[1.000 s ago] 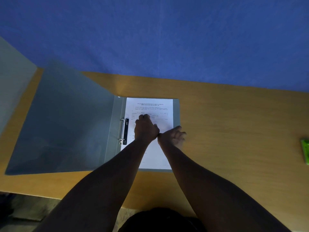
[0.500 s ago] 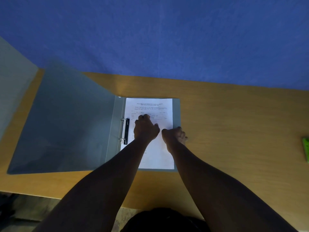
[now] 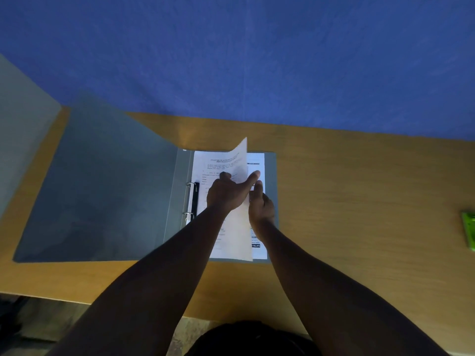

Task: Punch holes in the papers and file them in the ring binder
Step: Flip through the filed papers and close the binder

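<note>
Seen from above at centre frame: a grey ring binder (image 3: 102,181) lying open on a wooden table (image 3: 359,201), its front cover spread flat toward the left of the frame, its two metal rings (image 3: 189,199) standing closed along the spine. On the right half of the binder, a stack of printed papers (image 3: 221,240), threaded on the rings. Top sheet (image 3: 239,160) lifted along its right edge and curling upward toward the top of the frame, exposing a strip of the next page (image 3: 257,160) beneath. Left hand (image 3: 226,194) laid over the middle of the stack, fingers bent against the page, thumb stretched out to the right under the raised sheet, so the sheet pinched between thumb and fingers. Right hand (image 3: 261,205) just beside it, touching the left at the thumb, index finger extended up onto the exposed lower page, other fingers loosely curled; nothing plainly gripped by it. At the far right edge of the frame, well apart from the binder, a green object (image 3: 469,233) partly cut off. Behind the table, a blue wall (image 3: 257,60) filling the upper frame.
</note>
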The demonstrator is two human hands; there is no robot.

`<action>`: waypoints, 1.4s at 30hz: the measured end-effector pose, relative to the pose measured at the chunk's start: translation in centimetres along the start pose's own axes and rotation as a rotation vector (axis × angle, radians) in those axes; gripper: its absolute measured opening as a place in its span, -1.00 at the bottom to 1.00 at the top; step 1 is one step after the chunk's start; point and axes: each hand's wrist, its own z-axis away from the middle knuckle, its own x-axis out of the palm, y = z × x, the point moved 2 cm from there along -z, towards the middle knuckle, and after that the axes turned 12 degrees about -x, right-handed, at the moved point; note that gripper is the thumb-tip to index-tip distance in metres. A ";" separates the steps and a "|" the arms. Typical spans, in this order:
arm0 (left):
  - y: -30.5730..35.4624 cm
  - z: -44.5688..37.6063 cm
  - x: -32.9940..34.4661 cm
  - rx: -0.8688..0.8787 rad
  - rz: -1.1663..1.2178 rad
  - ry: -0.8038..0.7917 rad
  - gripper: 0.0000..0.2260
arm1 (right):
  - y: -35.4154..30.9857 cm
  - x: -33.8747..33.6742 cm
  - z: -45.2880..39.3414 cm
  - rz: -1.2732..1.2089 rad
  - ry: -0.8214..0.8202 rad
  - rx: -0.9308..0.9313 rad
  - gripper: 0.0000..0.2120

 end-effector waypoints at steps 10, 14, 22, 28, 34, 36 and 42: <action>-2.3 -0.6 -1.2 0.070 -0.026 0.075 -0.63 | 0.9 -1.0 0.0 0.643 -0.004 0.046 -0.65; -2.6 -0.5 -1.3 0.072 -0.021 0.124 -0.62 | 1.2 -0.8 1.0 0.820 0.006 0.093 -0.55; -2.7 0.2 -1.3 0.089 -0.022 0.136 -0.43 | 0.9 1.2 0.9 0.922 -0.032 0.133 -0.37; -3.0 0.1 -1.1 0.122 0.003 0.178 -0.32 | 1.2 2.2 0.1 0.974 -0.126 0.125 -0.44; -3.3 0.1 -1.5 0.239 0.134 0.218 -0.22 | 1.2 1.9 0.8 0.737 -0.005 0.170 -0.41; -3.7 -0.4 -1.3 0.266 0.022 0.232 -0.37 | 1.2 1.6 0.9 0.745 -0.003 0.137 -0.45; -3.8 -1.5 -1.0 0.291 -0.029 0.155 -0.81 | 1.1 1.1 0.9 0.722 0.078 -0.075 -0.62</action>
